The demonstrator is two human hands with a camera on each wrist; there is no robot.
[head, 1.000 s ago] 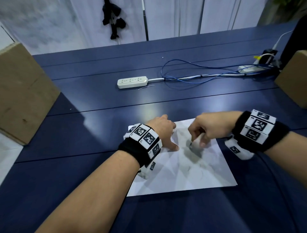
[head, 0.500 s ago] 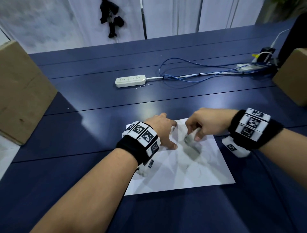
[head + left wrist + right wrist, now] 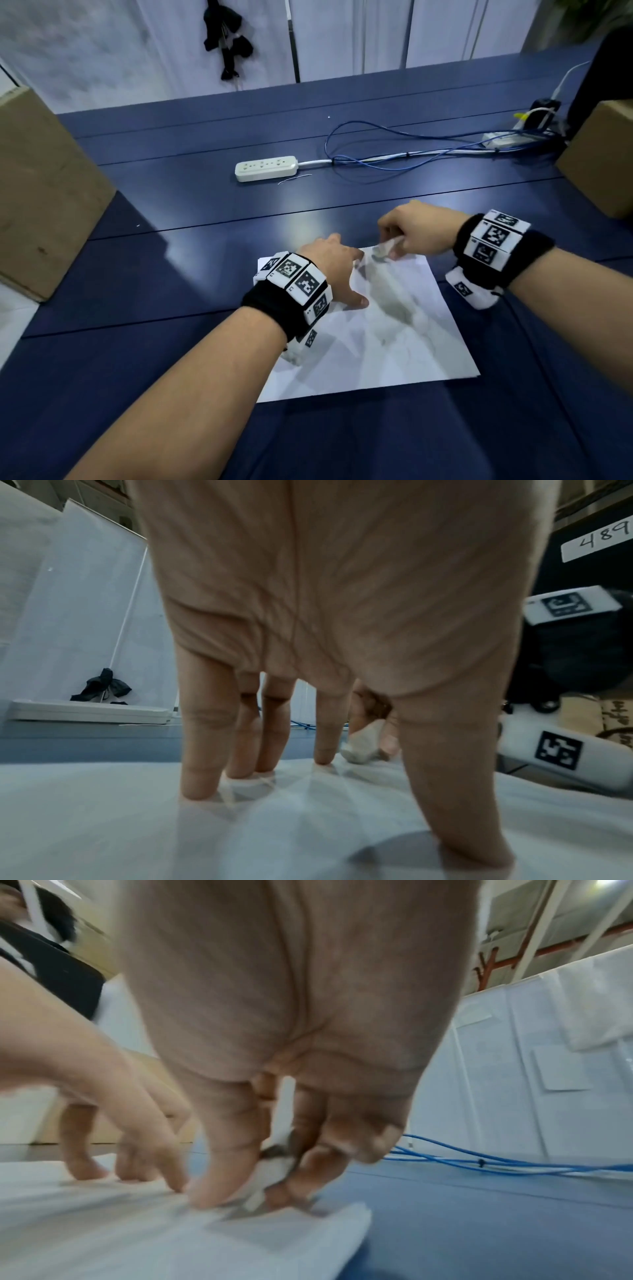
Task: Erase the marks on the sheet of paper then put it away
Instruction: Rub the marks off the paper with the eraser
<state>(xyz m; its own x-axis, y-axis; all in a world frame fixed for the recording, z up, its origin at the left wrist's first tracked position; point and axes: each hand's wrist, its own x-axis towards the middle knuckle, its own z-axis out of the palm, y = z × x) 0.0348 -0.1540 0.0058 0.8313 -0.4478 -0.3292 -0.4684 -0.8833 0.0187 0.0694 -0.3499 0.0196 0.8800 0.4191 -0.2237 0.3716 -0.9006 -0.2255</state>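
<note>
Both hands (image 3: 337, 265) rest on the sheet (image 3: 394, 342).

A dark blue surface (image 3: 171, 260) fills the frame. A white power strip (image 3: 265, 168) lies at upper centre, with blue cables (image 3: 376, 161) looping right toward a second strip (image 3: 503, 139). Cardboard boxes stand at the left edge (image 3: 37, 192) and right edge (image 3: 603, 157). White panels (image 3: 349, 34) stand behind, a black item (image 3: 227, 37) hanging on them.

Black wristbands (image 3: 513, 260) with white square-coded marker blocks (image 3: 301, 279), bare forearms.
</note>
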